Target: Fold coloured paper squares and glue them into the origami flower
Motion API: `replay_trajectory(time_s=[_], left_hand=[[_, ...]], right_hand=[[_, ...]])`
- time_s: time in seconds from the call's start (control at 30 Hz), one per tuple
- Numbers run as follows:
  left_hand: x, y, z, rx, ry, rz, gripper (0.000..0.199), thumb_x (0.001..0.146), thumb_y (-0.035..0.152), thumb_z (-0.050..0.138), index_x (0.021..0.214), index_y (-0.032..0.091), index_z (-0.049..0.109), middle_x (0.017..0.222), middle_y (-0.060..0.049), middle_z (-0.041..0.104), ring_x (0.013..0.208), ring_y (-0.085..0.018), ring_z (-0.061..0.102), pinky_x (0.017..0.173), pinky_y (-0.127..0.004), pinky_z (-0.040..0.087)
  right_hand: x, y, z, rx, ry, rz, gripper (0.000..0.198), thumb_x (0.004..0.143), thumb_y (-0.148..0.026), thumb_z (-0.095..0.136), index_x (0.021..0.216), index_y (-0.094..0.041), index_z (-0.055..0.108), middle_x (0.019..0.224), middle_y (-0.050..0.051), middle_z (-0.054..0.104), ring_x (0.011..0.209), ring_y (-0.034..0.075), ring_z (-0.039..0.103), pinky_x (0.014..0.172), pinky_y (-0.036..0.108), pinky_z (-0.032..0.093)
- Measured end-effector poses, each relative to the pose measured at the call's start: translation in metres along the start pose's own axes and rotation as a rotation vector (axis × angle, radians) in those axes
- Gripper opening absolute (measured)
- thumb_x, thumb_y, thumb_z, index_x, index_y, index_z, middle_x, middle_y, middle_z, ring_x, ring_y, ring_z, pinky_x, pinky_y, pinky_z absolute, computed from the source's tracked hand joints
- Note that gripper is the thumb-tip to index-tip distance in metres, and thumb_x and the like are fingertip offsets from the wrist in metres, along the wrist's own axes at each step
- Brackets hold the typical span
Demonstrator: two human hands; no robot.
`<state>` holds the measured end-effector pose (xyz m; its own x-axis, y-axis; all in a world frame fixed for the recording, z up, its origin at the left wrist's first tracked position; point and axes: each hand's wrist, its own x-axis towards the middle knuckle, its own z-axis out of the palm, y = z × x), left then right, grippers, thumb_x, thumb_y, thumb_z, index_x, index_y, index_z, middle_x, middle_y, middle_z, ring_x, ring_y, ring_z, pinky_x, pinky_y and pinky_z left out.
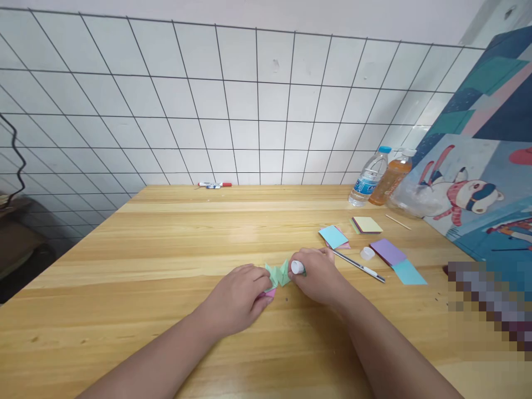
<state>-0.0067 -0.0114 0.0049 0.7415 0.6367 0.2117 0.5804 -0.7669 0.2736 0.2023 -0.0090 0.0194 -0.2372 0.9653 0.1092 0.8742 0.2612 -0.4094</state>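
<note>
Folded light green paper (276,275), with pleats standing up, lies on the table between my two hands. My left hand (245,296) presses its fingers on the left end of it. A bit of pink paper (268,293) shows under those fingers. My right hand (316,274) is wrapped round a glue stick (297,267), whose white round end points toward me. This fist touches the right end of the green paper, and the far tip of the glue stick is hidden. Just right of the fist lies a grey pen (361,266), its upper end close to my fingers.
Right of my hands lie a translucent cap (367,253), blue paper squares (333,237), a yellow-topped paper stack (367,224), purple paper (388,252) and a thin stick (398,222). A water bottle (368,180) and an orange drink bottle (390,177) stand behind. Markers (215,184) lie by the tiled wall.
</note>
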Motion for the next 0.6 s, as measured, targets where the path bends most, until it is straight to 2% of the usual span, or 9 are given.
replay_trajectory(time_s=[0.17,0.4,0.6], left_hand=[[0.0,-0.001,0.001,-0.018,0.013,0.005,0.014,0.087,0.025,0.044,0.087,0.021,0.057,0.085,-0.004,0.061,0.082,-0.02,0.056,0.075,-0.035,0.043],[0.0,0.0,-0.001,-0.023,-0.004,-0.001,0.014,0.087,0.025,0.045,0.093,0.021,0.058,0.088,-0.004,0.061,0.085,-0.021,0.055,0.076,-0.034,0.043],[0.0,0.001,-0.003,-0.011,-0.028,-0.007,0.015,0.087,0.025,0.046,0.096,0.022,0.058,0.089,-0.004,0.061,0.086,-0.021,0.056,0.076,-0.034,0.043]], right_hand=[[0.0,-0.005,0.011,-0.097,0.023,0.021,0.015,0.079,-0.019,0.049,0.068,-0.021,0.061,0.073,0.0,0.061,0.077,0.015,0.054,0.077,0.033,0.022],[0.002,-0.006,0.016,-0.115,0.062,0.092,0.013,0.078,-0.027,0.054,0.07,-0.021,0.062,0.077,0.002,0.064,0.078,0.018,0.055,0.077,0.035,0.023],[0.002,-0.006,0.019,-0.139,0.066,0.093,0.014,0.077,-0.029,0.055,0.069,-0.021,0.063,0.075,0.002,0.065,0.079,0.018,0.056,0.079,0.036,0.023]])
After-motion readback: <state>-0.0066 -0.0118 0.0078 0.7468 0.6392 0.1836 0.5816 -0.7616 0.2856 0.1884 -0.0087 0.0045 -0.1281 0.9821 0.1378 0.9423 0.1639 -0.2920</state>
